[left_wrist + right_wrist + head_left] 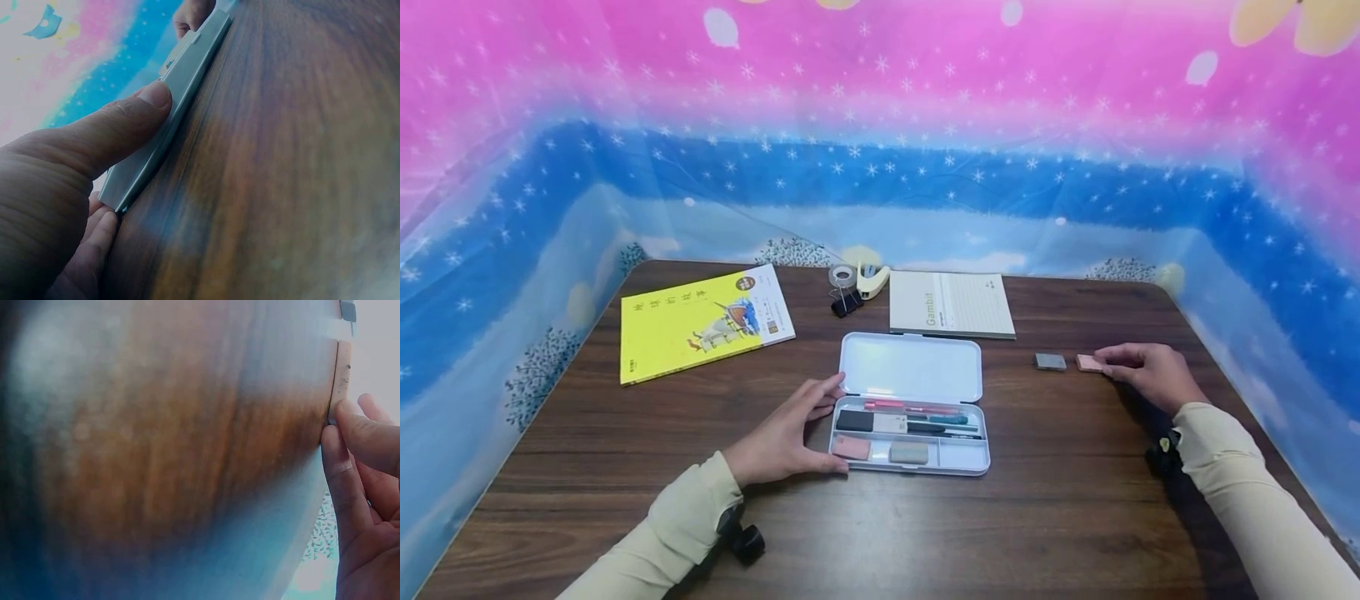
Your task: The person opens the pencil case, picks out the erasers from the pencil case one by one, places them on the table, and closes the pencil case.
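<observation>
My left hand (786,437) grips the left end of an open white pencil case (962,471), thumb along its front side and fingers at the back left corner. Inside lie a pink eraser (852,448), a grey eraser (908,452), a black and white block (856,420) and several pens, one of them red (883,406). The raised lid (912,367) leans back. Off to the right, my right hand (1150,373) pinches another pink eraser (1088,363) between thumb and fingers, low at the tabletop. A second grey eraser (1050,362) lies just left of it.
A yellow book (700,325) lies at the back left. Behind the case are a tape roll (842,276), a black binder clip (847,303), a cream stapler-like tool (872,283) and a notebook (951,304). Patterned cloth (880,183) surrounds the wooden table (910,542).
</observation>
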`<state>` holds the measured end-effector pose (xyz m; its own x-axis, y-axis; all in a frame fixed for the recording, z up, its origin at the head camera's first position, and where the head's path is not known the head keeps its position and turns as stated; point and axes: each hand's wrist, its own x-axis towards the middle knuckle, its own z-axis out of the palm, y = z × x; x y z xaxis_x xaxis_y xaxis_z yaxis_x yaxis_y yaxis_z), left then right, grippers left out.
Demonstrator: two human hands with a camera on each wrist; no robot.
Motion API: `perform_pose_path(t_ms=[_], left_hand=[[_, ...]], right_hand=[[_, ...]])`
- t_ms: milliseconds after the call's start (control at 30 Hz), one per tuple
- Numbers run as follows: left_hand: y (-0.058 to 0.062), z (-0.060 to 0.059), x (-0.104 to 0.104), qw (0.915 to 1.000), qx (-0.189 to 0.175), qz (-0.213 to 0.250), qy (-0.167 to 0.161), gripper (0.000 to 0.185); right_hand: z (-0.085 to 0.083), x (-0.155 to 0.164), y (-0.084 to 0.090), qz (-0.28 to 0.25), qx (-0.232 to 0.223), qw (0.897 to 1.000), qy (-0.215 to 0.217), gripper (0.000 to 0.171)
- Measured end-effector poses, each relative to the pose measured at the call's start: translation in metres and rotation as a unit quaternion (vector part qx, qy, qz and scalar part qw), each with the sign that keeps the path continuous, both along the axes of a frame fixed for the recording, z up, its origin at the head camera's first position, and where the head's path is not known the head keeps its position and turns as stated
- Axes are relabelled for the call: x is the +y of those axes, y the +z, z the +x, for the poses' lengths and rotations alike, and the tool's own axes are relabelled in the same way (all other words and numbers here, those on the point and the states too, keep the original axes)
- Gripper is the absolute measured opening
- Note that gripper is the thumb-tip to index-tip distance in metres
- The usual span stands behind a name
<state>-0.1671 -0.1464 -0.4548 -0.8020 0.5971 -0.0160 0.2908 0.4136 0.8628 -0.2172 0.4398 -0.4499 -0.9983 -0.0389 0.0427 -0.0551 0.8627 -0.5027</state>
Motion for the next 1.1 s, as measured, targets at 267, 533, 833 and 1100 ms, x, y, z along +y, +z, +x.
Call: perform_pose_path(t_ms=[267,533,833,1100], left_hand=[[0.001,0.0,0.0,1.0,-0.001,-0.003,0.001,0.113],[0.003,0.0,0.0,1.0,-0.006,-0.003,0.0,0.114],[0.003,0.002,0.001,1.0,0.001,0.0,-0.004,0.114],[0.004,0.003,-0.001,1.0,-0.004,0.007,-0.002,0.113]], right_hand=[[0.003,-0.008,0.006,-0.01,0.026,1.0,-0.003,0.035],[0.016,-0.102,0.035,-0.09,0.083,0.991,0.053,0.024],[0.041,-0.222,0.042,-0.126,0.019,0.969,0.212,0.02],[0.05,-0.272,0.035,-0.089,-0.008,0.958,0.272,0.023]])
